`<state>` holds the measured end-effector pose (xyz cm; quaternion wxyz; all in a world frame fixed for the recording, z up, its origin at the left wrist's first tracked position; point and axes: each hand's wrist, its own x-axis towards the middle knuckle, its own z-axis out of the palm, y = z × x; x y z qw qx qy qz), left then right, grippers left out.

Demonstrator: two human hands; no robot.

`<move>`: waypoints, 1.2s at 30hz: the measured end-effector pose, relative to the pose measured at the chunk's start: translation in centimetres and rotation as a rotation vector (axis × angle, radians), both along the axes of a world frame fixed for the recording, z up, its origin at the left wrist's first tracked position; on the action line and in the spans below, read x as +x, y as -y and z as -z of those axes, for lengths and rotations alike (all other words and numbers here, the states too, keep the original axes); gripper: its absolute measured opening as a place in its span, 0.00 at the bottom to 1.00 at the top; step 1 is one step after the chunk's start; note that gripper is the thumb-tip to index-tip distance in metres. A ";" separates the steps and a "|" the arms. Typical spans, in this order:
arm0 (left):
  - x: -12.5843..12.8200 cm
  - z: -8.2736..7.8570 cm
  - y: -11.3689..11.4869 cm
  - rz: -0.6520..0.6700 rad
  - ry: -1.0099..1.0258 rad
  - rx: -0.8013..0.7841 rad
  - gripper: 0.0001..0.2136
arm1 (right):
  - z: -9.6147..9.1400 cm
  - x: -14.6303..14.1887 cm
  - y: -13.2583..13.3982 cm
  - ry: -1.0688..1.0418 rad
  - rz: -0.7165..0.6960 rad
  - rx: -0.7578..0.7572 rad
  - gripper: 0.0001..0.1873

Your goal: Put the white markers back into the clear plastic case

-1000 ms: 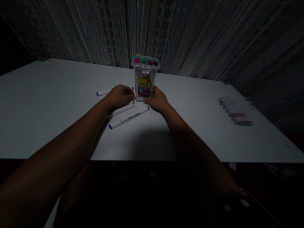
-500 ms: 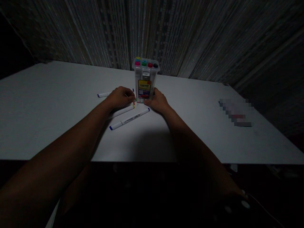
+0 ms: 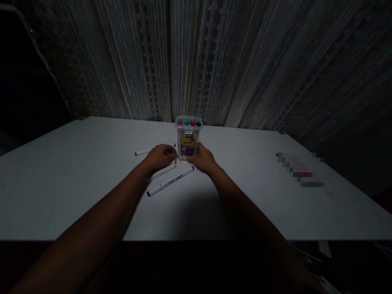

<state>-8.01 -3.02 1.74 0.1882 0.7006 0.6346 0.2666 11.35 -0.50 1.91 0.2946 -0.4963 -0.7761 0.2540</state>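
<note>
A clear marker box [image 3: 188, 139] with coloured caps at its top stands upright on a white table [image 3: 76, 183]. My left hand [image 3: 161, 156] rests curled at the box's lower left, its fingers closed over the end of a marker I cannot make out well. My right hand [image 3: 203, 159] presses against the box's lower right side. A white marker with blue ends [image 3: 170, 181] lies just in front of both hands. A marker with a yellow tip [image 3: 163, 170] lies under my left wrist. Another blue-ended marker [image 3: 143, 152] lies behind my left hand.
A blurred flat object [image 3: 300, 169] lies at the table's right. A striped curtain or wall [image 3: 196, 61] rises right behind the table. The table's near edge [image 3: 196, 239] runs across the lower view, with darkness below it.
The view has tilted upward, so the table and box sit lower and smaller in the picture. My hands stay at the base of the box, and the markers have not moved.
</note>
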 end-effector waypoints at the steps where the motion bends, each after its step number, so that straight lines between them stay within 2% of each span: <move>1: 0.0 0.0 0.0 0.000 0.002 0.003 0.14 | -0.1 0.0 0.1 0.004 0.000 -0.002 0.28; 16: 0.0 0.1 -0.4 0.034 -0.005 -0.019 0.12 | -0.5 0.3 0.3 -0.035 0.007 -0.048 0.28; 25: 0.1 -0.3 -0.1 0.048 0.013 -0.013 0.12 | -0.5 0.2 0.4 -0.042 -0.010 -0.035 0.28; 36: -0.1 0.1 -0.3 0.036 0.020 -0.015 0.13 | -0.5 0.2 0.3 -0.008 -0.003 -0.009 0.28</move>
